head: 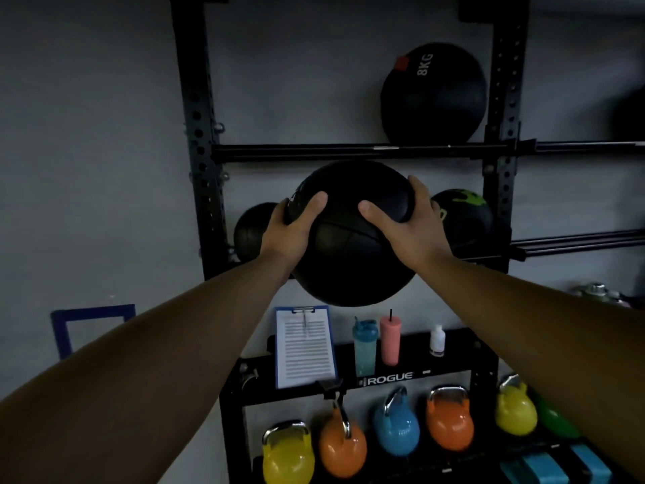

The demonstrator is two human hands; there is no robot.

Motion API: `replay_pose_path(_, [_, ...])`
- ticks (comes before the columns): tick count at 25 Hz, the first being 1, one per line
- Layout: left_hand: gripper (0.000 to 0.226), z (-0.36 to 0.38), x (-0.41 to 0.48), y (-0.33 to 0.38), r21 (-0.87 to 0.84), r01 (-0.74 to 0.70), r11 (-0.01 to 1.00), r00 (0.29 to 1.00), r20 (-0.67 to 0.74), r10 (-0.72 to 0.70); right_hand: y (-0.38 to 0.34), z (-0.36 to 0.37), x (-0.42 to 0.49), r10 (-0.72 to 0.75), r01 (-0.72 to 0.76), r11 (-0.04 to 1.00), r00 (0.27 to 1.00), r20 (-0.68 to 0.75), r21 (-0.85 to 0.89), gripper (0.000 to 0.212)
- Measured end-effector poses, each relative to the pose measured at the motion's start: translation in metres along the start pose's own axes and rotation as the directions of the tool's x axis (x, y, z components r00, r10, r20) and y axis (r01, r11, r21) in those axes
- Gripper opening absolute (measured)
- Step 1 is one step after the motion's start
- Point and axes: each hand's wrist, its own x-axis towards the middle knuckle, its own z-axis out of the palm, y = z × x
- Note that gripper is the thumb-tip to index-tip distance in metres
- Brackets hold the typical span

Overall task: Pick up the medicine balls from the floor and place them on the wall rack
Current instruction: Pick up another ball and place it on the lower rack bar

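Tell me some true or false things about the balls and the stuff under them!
1. Both hands hold the black medicine ball, left hand and right hand. True.
2. The top ball says 2KG. False: it says 8KG.
3. The clipboard stands left of the teal bottle. True.
4. The pink cup has no straw. False: a dark straw sticks up.
5. All the kettlebells are blue. False: some are yellow and orange.

left grip (291,230) + right grip (405,227) clasp black medicine ball (349,246); before wall rack (199,134)
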Motion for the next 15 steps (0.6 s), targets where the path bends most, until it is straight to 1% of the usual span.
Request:
replay_pose_path(5, [0.160, 0.004, 0.062, -0.027, -0.066, 0.001, 0.998, 0.999, 0.037, 0.001, 0.021, 0.031, 0.040, 0.011, -0.012, 1.000, 0.999, -0.042, -0.017, 0.126])
replay_pose_path(9, [0.148, 0.018, 0.110, -0.052, -0.093, -0.017, 0.995, 0.994, 0.108, 0.027, 0.047, 0.049, 0.067, 0.051, -0.053, 0.998, 0.996, -0.069, -0.029, 0.129])
replay_pose_path(12, [0.141, 0.032, 0.144, -0.069, -0.092, 0.004, 0.996, 0.993, 0.118, 0.007, 0.067, 0.059, 0.093, 0.056, -0.061, 0.997, 0.995, -0.085, -0.051, 0.127])
replay_pose_path(15, [0.141, 0.048, 0.178, -0.090, -0.067, 0.010, 0.998, 0.994, 0.110, -0.003, 0.093, 0.072, 0.128, 0.066, -0.070, 0.995, 0.996, -0.064, -0.064, 0.130])
